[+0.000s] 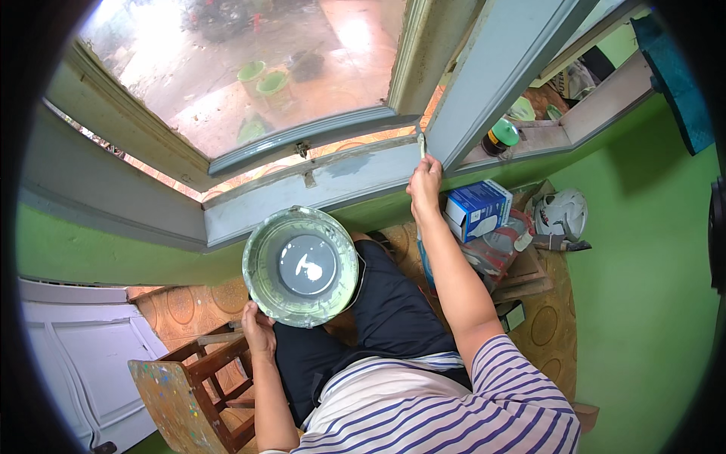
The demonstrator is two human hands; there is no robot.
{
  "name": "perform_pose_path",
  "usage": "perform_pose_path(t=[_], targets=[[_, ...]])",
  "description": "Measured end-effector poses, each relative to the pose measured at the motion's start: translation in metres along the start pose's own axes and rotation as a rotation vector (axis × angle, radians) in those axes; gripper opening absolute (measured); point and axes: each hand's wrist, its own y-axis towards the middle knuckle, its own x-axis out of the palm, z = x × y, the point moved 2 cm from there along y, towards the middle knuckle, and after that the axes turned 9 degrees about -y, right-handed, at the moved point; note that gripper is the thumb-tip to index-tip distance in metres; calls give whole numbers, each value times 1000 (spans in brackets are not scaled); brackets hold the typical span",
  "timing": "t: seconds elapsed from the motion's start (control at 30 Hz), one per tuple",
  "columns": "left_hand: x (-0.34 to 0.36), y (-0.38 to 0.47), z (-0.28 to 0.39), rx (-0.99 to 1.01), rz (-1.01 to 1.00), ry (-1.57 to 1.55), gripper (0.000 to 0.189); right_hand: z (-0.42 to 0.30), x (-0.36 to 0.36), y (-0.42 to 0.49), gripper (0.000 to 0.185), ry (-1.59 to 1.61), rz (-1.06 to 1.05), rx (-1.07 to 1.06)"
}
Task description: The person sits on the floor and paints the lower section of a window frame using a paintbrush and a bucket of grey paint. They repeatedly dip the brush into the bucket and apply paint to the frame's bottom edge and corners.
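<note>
My right hand (425,183) grips a small paintbrush (421,145), its tip at the corner where the grey window sill (374,176) meets the upright post (482,96). A darker grey, wet-looking patch (354,164) shows on the sill. Against the lower left side of a paint-smeared green bucket (346,272) is my left hand (260,332), its fingers partly hidden behind the bucket wall. Grey paint (295,261) covers the bucket's bottom. The bucket is over my lap, below the sill. Above the sill, the glazed window sash (300,139) stands slightly away from its frame.
A paint-spotted wooden stool (176,403) stands at lower left, beside a pale purple door (96,363). At right are a blue box (479,210), plastic bags (499,249) and a white helmet (561,213). A dark jar with green lid (500,136) sits on the neighbouring sill.
</note>
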Motion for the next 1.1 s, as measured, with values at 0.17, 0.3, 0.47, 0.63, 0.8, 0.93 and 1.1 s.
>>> perform_pose_path(t=[0.17, 0.3, 0.47, 0.63, 0.8, 0.93, 1.1], targets=[[-2, 3, 0, -17, -52, 11, 15, -1, 3, 14, 33, -24, 90, -32], [-12, 3, 0, -12, -56, 9, 15, -1, 16, 17, 33, -34, 102, -36], [-1, 5, 0, -18, -67, 25, 15, 43, 16, 55, 31, -177, 118, -247], [-1, 1, 2, 3, -28, 38, 17, 52, 16, 47, 32, -235, 128, -291], [-5, 3, 0, -8, -38, 50, 17, 45, 15, 54, 33, -219, 251, -284], [-3, 5, -1, -4, -34, 44, 18, 47, 17, 60, 33, -270, 127, -309], [-2, 7, -2, -1, -36, 28, 19, 51, 6, 44, 33, -269, 115, -287]])
